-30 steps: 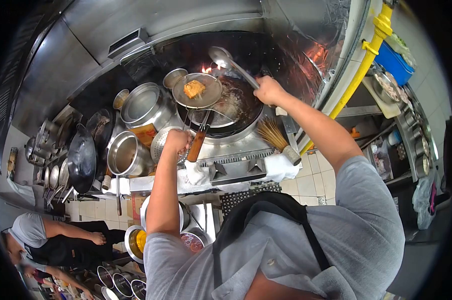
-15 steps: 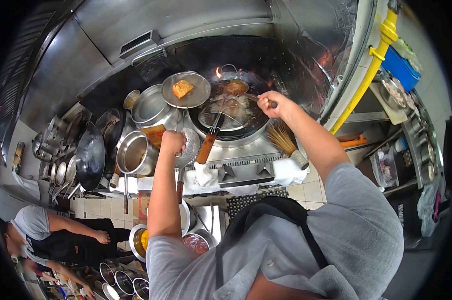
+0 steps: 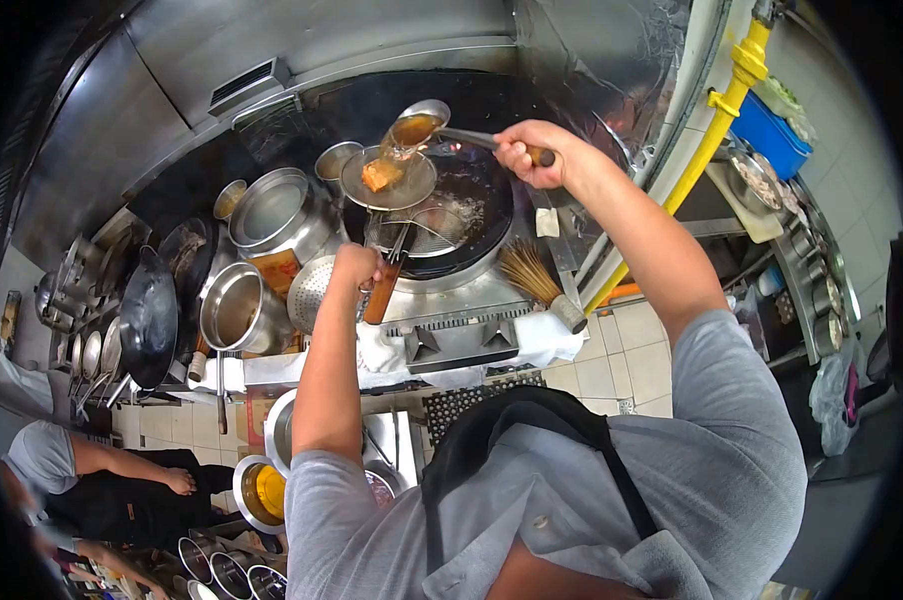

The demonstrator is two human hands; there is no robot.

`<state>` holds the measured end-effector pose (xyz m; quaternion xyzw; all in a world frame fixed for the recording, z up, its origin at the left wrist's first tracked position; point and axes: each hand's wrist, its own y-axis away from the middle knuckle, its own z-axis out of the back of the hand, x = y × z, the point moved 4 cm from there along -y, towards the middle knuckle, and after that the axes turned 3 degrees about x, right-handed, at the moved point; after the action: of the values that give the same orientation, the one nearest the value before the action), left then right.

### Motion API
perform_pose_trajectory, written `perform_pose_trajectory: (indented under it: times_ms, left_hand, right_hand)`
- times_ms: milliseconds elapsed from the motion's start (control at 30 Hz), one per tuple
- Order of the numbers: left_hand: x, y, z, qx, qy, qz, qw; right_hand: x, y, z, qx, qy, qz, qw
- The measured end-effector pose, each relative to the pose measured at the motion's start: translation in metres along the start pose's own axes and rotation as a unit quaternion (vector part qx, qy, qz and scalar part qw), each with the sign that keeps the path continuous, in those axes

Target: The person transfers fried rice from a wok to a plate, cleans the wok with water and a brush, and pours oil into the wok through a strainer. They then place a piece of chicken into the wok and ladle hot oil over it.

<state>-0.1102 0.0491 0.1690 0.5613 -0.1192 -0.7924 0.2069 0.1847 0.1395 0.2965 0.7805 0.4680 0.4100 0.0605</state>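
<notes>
Head view: a round mesh strainer (image 3: 417, 187) is held over the near rim of the wok (image 3: 477, 215) by the left hand (image 3: 357, 267), whose grip is wrapped tight around the strainer's thin handle. A piece of golden fried food (image 3: 383, 175) is carried in the strainer. A ladle (image 3: 417, 125) is held by the right hand (image 3: 530, 152), the grip clenched about the end of its long handle. Its bowl, filled with brown liquid, is tilted just above the fried food. A second skimmer (image 3: 384, 292) with a wooden handle is rested in the wok, just beside the left hand. A bamboo brush (image 3: 534, 280) is laid on the stove right of the wok. Steel pots (image 3: 272, 205) and a perforated colander (image 3: 310, 292) are stood to the left. A co-worker's arm (image 3: 122, 465) is seen at lower left
</notes>
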Motion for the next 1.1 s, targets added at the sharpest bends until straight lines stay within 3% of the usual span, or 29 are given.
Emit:
perform_pose_trajectory:
  times_ms: [267, 367, 533, 633, 767, 833, 900, 1000, 1100]
  left_hand:
    - [-0.018, 0.009, -0.020, 0.015, -0.018, 0.023, 0.999]
    - [-0.026, 0.023, -0.021, 0.016, -0.010, -0.018, 1.000]
    - [-0.025, 0.022, -0.018, 0.033, 0.055, -0.011, 0.998]
    - [-0.020, 0.015, -0.016, 0.041, 0.025, 0.008, 0.999]
    - [-0.020, 0.011, -0.001, 0.068, -0.002, -0.017, 0.998]
    - [-0.018, 0.019, 0.008, 0.070, -0.030, 0.007, 0.997]
    - [-0.016, 0.017, 0.021, 0.063, -0.031, 0.015, 0.997]
    - [0.004, -0.009, 0.037, 0.063, -0.038, -0.014, 0.997]
    - [-0.003, 0.007, 0.052, 0.048, -0.048, -0.027, 0.997]
  right_hand:
    - [0.020, 0.006, -0.016, -0.034, 0.061, 0.046, 0.996]
    - [0.017, 0.008, -0.016, -0.064, 0.077, 0.060, 0.993]
    - [0.010, 0.004, -0.015, -0.080, 0.097, 0.035, 0.991]
    - [-0.003, -0.004, -0.016, -0.082, 0.093, 0.041, 0.991]
    - [-0.031, -0.007, -0.019, -0.173, 0.136, 0.090, 0.971]
    - [-0.040, -0.014, -0.015, -0.248, 0.320, 0.146, 0.903]
    - [-0.041, -0.036, 0.014, -0.269, 0.352, 0.169, 0.880]
    - [-0.042, -0.039, 0.018, -0.392, 0.647, 0.121, 0.642]
    - [-0.057, -0.056, 0.033, -0.425, 0.691, 0.134, 0.568]
